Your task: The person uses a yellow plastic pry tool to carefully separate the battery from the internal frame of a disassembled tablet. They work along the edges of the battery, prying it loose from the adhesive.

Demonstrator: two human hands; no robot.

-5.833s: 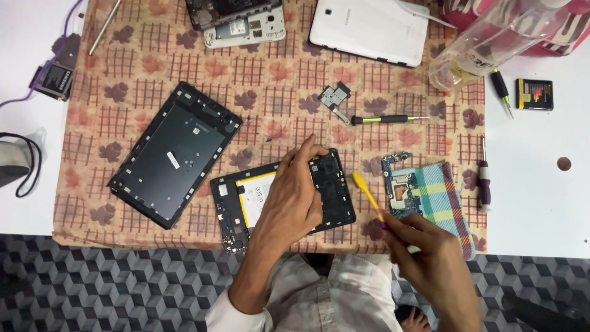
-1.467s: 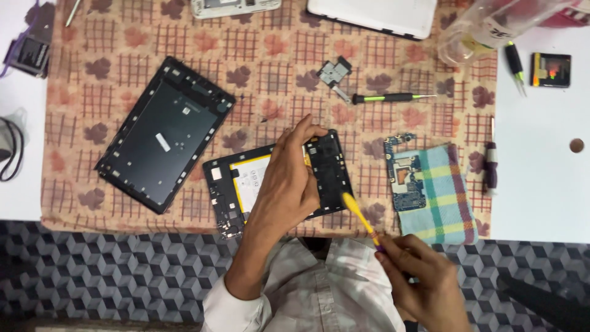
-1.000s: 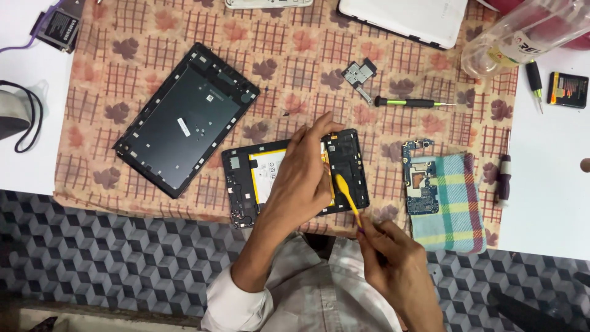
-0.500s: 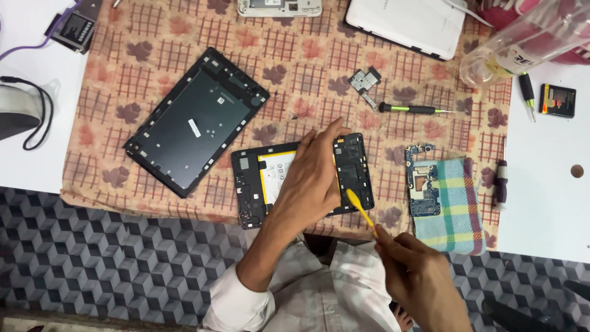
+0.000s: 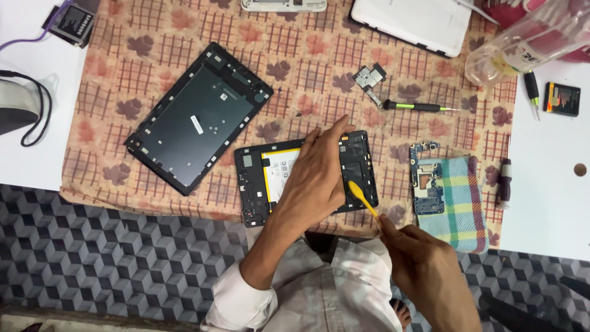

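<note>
An opened tablet body with a white and yellow battery lies near the front edge of a patterned cloth. My left hand rests flat on it, covering its middle. My right hand grips a yellow pry tool, whose tip touches the tablet's right part beside my left hand.
A black tablet back frame lies to the left. A circuit board sits on a checked cloth at right. A screwdriver, a small metal part, a white tablet, a plastic bottle and two small batteries are farther back.
My right hand has kept moving the yellow pry tool about the tablet's right edge; now its tip is back on the tablet. My left hand has stayed pressed on the tablet. The view shifted slightly.
</note>
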